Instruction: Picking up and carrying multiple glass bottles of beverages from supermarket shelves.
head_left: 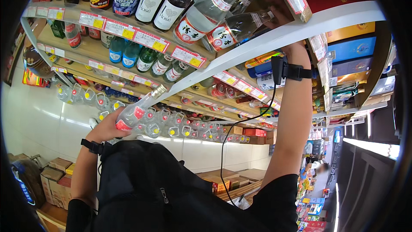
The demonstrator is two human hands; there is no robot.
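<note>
My left hand [104,127] is closed around the lower part of a clear glass bottle [134,113] with red labels and a metallic cap; the bottle tilts up to the right. My right arm reaches up past the white shelf post, and my right hand [279,17] is partly visible in shadow on the upper shelf. It is near the neck of a lying or tilted clear bottle [238,29] with a white and red label; whether it touches that bottle is unclear. A similar bottle [201,16] leans beside it. Both wrists wear black straps, the right one with a cable.
Dark bottles with white labels [149,4] stand along the upper shelf, above price tags [119,28]. A white metal post [264,40] crosses in front. Green and blue bottles fill a lower shelf, with large plastic jugs [172,131] on the floor. Cartons [56,180] stand behind; a person is far off.
</note>
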